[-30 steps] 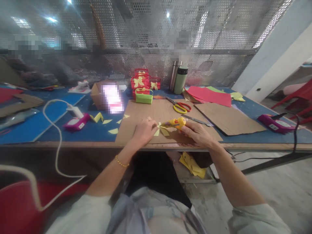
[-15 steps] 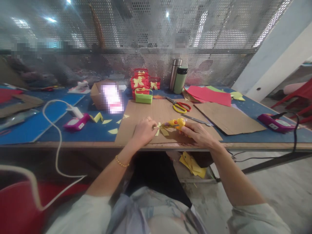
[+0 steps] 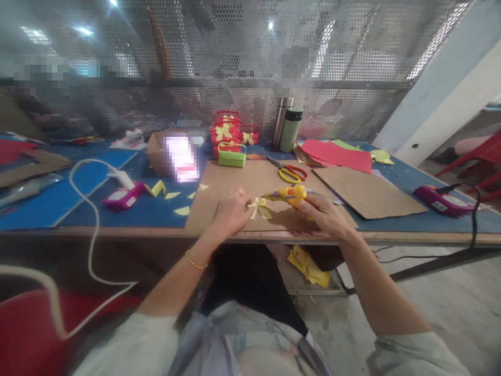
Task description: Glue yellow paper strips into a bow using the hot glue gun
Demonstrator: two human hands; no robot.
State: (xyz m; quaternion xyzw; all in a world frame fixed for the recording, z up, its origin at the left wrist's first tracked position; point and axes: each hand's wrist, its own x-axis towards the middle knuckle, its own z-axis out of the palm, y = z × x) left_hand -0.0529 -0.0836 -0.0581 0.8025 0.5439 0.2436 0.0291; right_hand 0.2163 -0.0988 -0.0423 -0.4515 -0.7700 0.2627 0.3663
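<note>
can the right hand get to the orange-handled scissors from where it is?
Probably yes. The scissors lie in the open on the cardboard sheet, just beyond the right hand, nothing between. But that hand's grip is full with the yellow glue gun, so it would have to put that down first.

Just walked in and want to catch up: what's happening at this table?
A person sits at a craft table. The left hand pinches a small yellow paper bow on a cardboard sheet, while the right hand holds a yellow glue gun with its tip at the bow. Scissors and finished paper baskets lie further back.
</note>
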